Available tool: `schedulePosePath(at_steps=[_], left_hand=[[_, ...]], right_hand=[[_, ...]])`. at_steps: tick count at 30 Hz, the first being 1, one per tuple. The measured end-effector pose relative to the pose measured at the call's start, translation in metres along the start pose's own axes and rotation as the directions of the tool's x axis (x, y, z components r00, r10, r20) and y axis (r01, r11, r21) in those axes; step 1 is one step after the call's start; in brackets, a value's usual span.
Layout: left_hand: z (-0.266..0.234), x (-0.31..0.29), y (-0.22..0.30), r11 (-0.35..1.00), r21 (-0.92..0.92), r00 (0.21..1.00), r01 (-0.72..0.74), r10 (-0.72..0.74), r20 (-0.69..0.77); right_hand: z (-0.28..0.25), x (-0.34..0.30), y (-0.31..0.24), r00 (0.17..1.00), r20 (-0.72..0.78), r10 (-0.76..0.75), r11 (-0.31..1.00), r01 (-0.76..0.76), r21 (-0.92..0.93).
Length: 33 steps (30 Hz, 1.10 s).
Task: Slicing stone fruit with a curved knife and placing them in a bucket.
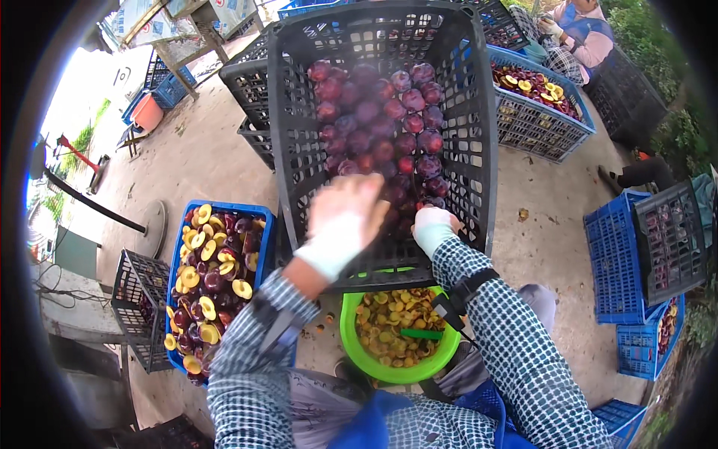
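Here are the plums (pixel 380 129), dark red and purple, heaped in the big black crate (pixel 485 157) straight ahead of the person, its near edge overlapping the bright green tub (pixel 348 329) below. In goes the left hand (pixel 345 209), a pale smear of motion over the near end of the fruit, white at the wrist; its fingers are too blurred to make out whether they are spread or pinching anything. Alongside, just apart from it, the right hand (pixel 437 224) sits at the near right corner of the heap, its fingers bent down at the plums, though whether they grip one is impossible to tell from here.

Down in the tub, yellow-brown fruit pieces (pixel 389 318) pile up, with a green handle (pixel 421 334) lying on them. Over to the left, a blue crate (pixel 178 258) brims with halved and dark plums (pixel 213 280). Farther back on the right, a seated co-worker (pixel 587 37) sits behind another loaded blue crate (pixel 535 126).
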<state>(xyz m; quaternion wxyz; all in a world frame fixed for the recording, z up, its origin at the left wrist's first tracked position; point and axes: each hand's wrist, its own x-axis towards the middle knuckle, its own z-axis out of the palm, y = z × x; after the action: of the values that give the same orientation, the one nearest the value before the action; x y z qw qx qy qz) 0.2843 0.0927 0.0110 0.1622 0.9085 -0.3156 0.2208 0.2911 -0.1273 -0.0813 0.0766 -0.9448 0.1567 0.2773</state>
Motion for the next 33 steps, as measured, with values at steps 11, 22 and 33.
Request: schedulePosePath(at_steps=[11, 22, 33], left_hand=[[0.146, 0.011, -0.025, 0.511, -0.511, 0.723, 0.691, -0.48, 0.498], [-0.027, -0.114, 0.142, -0.674, -0.666, 0.783, 0.32, -0.208, 0.587], [-0.081, -0.175, 0.234, -0.622, -0.751, 0.804, 0.222, -0.318, 0.502]], right_hand=[[-0.047, -0.11, 0.042, 0.877, -0.467, -0.114, 0.745, 0.386, 0.544], [0.027, -0.251, 0.135, 0.773, -0.516, -0.369, 0.144, 0.596, 0.79], [0.055, -0.328, 0.124, 0.584, -0.706, -0.401, 0.453, 0.796, 0.401]])
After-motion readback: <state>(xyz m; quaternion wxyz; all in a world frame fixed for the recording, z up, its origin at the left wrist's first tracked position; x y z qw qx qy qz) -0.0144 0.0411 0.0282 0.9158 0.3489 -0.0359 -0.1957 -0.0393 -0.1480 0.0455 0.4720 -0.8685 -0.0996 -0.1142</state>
